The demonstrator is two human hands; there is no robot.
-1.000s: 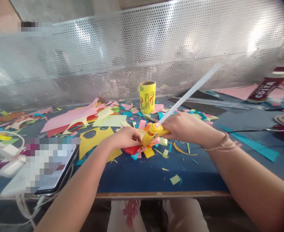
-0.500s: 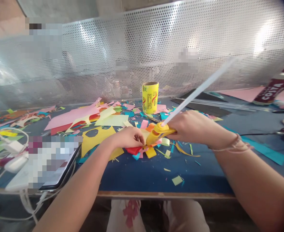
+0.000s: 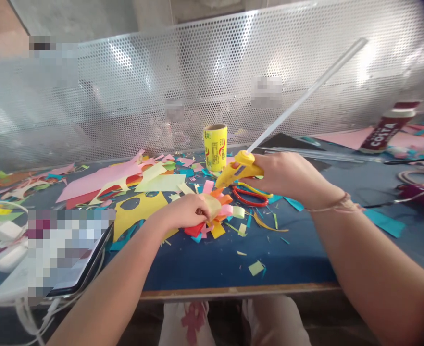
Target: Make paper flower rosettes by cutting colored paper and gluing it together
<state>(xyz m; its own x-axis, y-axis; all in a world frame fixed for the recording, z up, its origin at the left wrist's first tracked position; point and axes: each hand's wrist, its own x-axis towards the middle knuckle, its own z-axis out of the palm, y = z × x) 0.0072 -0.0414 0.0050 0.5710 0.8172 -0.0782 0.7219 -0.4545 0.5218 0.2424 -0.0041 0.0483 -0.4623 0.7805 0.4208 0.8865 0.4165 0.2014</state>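
My right hand [image 3: 287, 177] is closed around a yellow hot glue gun [image 3: 239, 169], with a long clear glue stick [image 3: 307, 96] rising from its back end up to the right. The nozzle points down and left, above a flower-like cluster of looped paper strips [image 3: 227, 210] in pink, orange, red, yellow and blue lying on the table. At the cluster's left side, my left hand [image 3: 188, 210] pinches a pale yellow paper strip [image 3: 213, 204]; its fingertips are partly hidden. Red-and-yellow-handled scissors [image 3: 250, 198] lie beneath the glue gun, just right of the cluster.
A yellow cardboard tube [image 3: 215, 148] stands behind the cluster. Cut yellow paper [image 3: 134, 216], pink sheets [image 3: 100, 179] and scraps spread leftward. A tablet-like device [image 3: 85, 264] with white cables lies front left. A Costa bottle [image 3: 388, 127] stands back right, before a perforated metal panel [image 3: 205, 62].
My right hand has lifted the glue gun up and away from the paper cluster, uncovering the scissors. My left hand stays at the cluster. The whole view has shifted slightly.
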